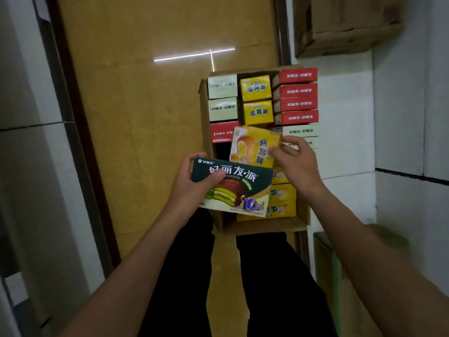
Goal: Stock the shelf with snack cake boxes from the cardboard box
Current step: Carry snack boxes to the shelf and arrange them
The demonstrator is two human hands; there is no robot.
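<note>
left hand (194,181) grips green box (233,188), face up, near | right hand (295,161) pinches yellow box (255,147), lifting it clear | both above cardboard box (267,227), ready for shelving

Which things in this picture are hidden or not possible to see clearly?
All in the head view:
- Shelf: not in frame.
- Lower cardboard box contents: covered by green snack box in left hand.
- Yellow snack box print: blurred, partly under right hand.
</note>
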